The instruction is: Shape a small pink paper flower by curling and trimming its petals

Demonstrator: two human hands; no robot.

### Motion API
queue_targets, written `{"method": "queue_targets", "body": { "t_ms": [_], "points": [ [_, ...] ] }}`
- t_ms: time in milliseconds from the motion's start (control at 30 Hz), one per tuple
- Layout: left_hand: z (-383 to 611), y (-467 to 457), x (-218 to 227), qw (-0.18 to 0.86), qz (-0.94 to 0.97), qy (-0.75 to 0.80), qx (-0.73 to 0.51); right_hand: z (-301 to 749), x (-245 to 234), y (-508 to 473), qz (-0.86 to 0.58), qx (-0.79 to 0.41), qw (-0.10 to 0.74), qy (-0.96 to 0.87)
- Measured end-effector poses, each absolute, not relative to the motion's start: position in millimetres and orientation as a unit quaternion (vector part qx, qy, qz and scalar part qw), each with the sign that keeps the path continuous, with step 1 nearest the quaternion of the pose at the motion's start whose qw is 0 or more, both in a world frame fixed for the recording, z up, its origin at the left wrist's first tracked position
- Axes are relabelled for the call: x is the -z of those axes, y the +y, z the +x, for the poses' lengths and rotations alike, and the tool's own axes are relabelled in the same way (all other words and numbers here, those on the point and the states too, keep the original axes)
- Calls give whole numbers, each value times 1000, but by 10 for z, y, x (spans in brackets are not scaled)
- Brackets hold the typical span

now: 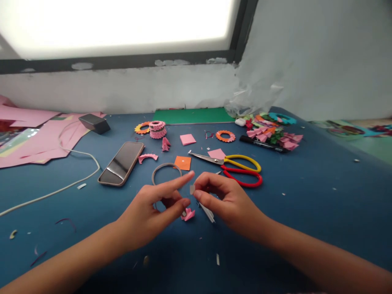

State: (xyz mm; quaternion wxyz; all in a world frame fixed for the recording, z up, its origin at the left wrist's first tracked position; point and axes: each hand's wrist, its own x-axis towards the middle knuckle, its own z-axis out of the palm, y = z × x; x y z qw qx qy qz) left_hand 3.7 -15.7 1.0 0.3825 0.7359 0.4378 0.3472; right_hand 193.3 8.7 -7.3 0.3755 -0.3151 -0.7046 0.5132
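Illumination comes mainly from the rectangular white window panel (122, 22) at the upper left, which is overexposed and clipped; the matte blue tabletop (306, 212) darkens toward the lower edge. The black glass-faced smartphone (121, 164) shows a pale reflection. The small pale flat piece (192, 189) in the bare right hand (228, 200) renders soft, without fine detail.

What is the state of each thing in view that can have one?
Metal scissors with yellow and red handles: apparently shut
Rectangular phone with beige case: face up, screen dark
Black plastic marker: lying flat
Thin white cable: uncoiled, curving
Square orange paper: flat
Right hand: pinching small pale piece
Left hand: index finger extended
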Motion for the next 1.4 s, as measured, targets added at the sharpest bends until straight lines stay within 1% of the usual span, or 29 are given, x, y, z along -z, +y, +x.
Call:
{"method": "queue_targets", "body": {
  "t_ms": [133, 267, 333, 567, 767, 967, 1167, 1267, 1333, 1400],
  "points": [
    [42, -144, 2, 377, 728, 455, -347, 1931, 69, 87, -313, -491, 368, -725],
    [35, -114, -27, 323, 734, 488, -345, 1929, 82, 90, -311, -471, 354, -746],
    [36, -104, -39, 317, 738, 493, -335, 1927, 84, 95, -312, -466, 352, -749],
    [48, -107, -17, 359, 709, 501, -341, 1927, 75, 100, -308, -467, 345, -754],
    [60, -114, -37, 383, 721, 442, -373, 1938, 74, 82, -306, -454, 345, -763],
    [77, -101, -41, 398, 708, 459, -359, 1939, 66, 91, -304, -445, 355, -764],
    [35, -82, -13, 442, 653, 499, -361, 1949, 50, 90, -299, -467, 356, -752],
    [24, -59, 4, 455, 628, 494, -394, 1943, 50, 71, -286, -515, 327, -739],
    [38, -55, 18, 440, 638, 487, -402, 1926, 55, 41, -285, -545, 295, -731],
    [65, -68, 38, 403, 665, 490, -394, 1901, 63, 6, -285, -561, 269, -729]
  ]
}}
